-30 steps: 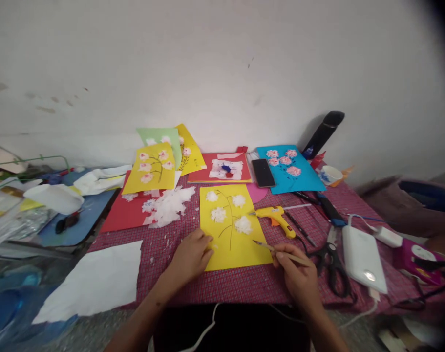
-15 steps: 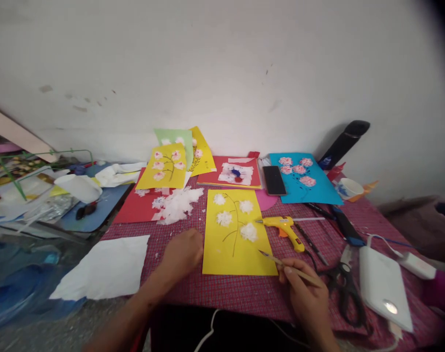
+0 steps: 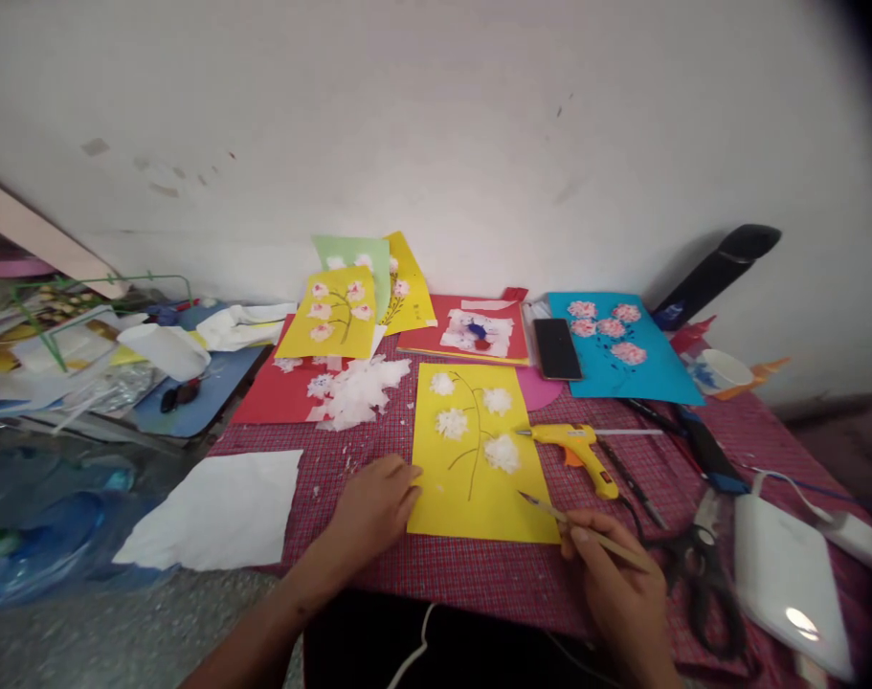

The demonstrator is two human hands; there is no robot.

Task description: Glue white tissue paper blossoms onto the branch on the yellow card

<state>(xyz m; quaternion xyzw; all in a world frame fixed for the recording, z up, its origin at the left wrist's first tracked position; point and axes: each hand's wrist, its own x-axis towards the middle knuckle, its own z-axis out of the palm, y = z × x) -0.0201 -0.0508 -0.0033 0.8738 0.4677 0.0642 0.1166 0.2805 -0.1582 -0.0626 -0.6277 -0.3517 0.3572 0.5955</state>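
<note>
In front of me lies a yellow sheet (image 3: 436, 502) bearing thin drawn brown stems and several white crumpled-paper blossoms (image 3: 503, 453). My right hand (image 3: 612, 579) holds a slim paintbrush (image 3: 608, 546) in a pen-like grip, its dark tip pointing left over the sheet's lower right part; whether the tip touches the paper I cannot tell. At the sheet's left edge rests my left hand (image 3: 378, 502), holding nothing, its fingers loosely extended and fingertips on the margin. A yellow glue gun (image 3: 579, 452) lies beside the sheet, its nozzle near a blossom.
Black-handled scissors (image 3: 701, 565) and a white power bank (image 3: 787, 579) lie at the right. Behind are a phone (image 3: 557, 348), a blue flower card (image 3: 665, 359) and a small cup (image 3: 723, 369). Torn white paper (image 3: 356, 392) and a white sheet (image 3: 227, 512) lie left.
My left hand has loosened from a closed fist and its fingers now reach the yellow sheet's edge. The paintbrush stays over the lower right part. The view has shifted slightly.
</note>
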